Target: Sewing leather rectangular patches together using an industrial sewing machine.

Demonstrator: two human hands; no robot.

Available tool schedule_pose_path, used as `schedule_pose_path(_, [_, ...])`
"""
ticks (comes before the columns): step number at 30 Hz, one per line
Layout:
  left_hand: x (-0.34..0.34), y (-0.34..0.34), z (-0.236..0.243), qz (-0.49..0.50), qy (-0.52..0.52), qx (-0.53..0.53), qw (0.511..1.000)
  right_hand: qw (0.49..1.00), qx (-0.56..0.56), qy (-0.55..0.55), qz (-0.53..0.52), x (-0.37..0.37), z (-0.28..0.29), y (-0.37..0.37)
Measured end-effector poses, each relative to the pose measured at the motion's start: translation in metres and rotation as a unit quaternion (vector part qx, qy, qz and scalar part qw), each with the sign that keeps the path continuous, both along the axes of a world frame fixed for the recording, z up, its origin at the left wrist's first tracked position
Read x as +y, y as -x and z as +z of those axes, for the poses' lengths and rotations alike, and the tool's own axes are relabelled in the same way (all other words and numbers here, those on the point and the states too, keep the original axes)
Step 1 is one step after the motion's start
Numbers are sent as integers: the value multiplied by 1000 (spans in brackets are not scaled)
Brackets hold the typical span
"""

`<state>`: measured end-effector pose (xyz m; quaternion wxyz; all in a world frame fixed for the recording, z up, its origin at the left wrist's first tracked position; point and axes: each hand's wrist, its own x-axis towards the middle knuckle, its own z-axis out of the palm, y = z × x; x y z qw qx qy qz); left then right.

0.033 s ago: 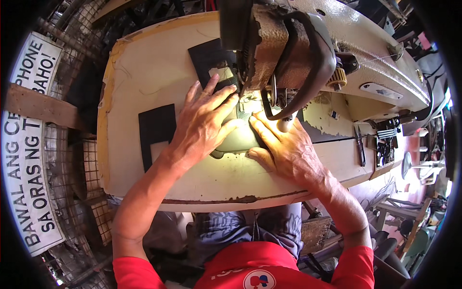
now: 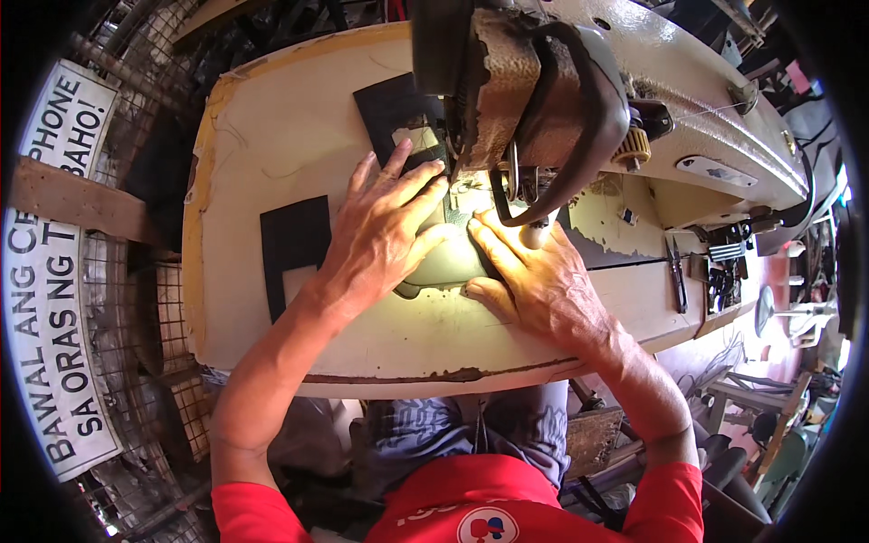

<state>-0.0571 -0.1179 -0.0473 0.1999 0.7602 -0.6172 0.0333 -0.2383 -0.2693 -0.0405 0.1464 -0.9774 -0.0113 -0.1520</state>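
A worn cream sewing machine (image 2: 543,100) stands on a cream table (image 2: 262,136). Under its needle lies an olive-green piece of material (image 2: 448,262), brightly lit. My left hand (image 2: 385,231) lies flat on the piece's left side, fingers spread toward the needle. My right hand (image 2: 539,281) presses the piece's right side, with its fingers pointing at the presser foot and its thumb on the near edge. Both hands hold the piece down against the table. The needle itself is hidden behind the machine head.
Two black frame-shaped cutouts lie on the table, one at the left (image 2: 294,244) and one behind the machine head (image 2: 394,109). Small metal tools (image 2: 677,271) rest at the right end. A white sign (image 2: 54,299) and wire mesh stand to the left.
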Motion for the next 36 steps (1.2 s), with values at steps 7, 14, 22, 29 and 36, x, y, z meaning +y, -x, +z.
schedule_pose_path(7, [-9,-9,-3,-5,2,-3,1000,1000,9,-4,-17,-3,1,1])
schedule_pose_path(14, [-2,-12,-12,-28,0,2,1000,953,-126,45,-271,-68,80,109])
schedule_pose_path(22, [-14,-18,-4,-39,-83,10,996,870,-30,161,-465,-409,172,163])
schedule_pose_path(29, [-11,-17,-1,-25,-103,22,994,896,61,132,-419,-453,148,161])
schedule_pose_path(36, [-10,-17,0,-27,-93,34,995,891,77,212,-393,-443,148,163])
